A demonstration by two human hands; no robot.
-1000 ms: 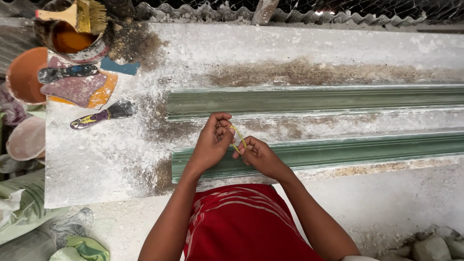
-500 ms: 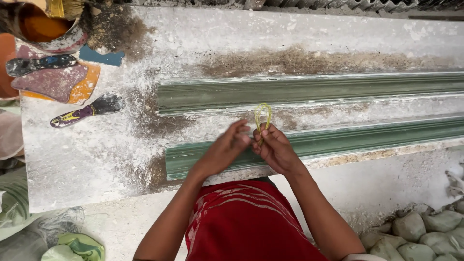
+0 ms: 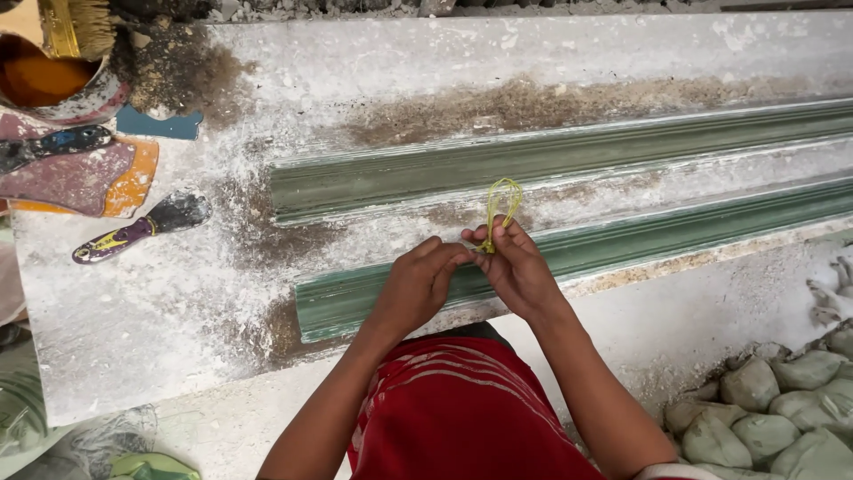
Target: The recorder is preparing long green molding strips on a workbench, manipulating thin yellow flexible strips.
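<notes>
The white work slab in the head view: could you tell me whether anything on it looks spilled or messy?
Yes. Brown grit and white powder are smeared across the slab, heaviest above the upper green moulding. Both hands, left hand and right hand, pinch a yellow loop over the lower moulding.

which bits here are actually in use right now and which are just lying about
In use:
left hand
right hand
yellow-green cord loop, pinched by both hands
near green moulding strip, just beneath them

Lying about:
far green moulding strip
putty knife
brush in pot
</notes>
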